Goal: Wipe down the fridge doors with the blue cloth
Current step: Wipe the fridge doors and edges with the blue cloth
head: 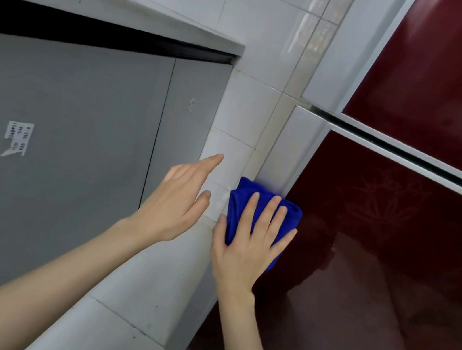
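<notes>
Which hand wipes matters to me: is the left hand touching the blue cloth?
Apart. Head view: white tile shows between the left hand and the cloth; only the right hand presses it.

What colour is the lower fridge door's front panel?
The lower fridge door is dark glossy red with a faint floral line drawing; head view.

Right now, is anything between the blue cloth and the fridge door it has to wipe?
Nothing visible. The right hand presses the blue cloth against the lower fridge door at its left edge; the left hand hovers open beside it, off the door.
</notes>
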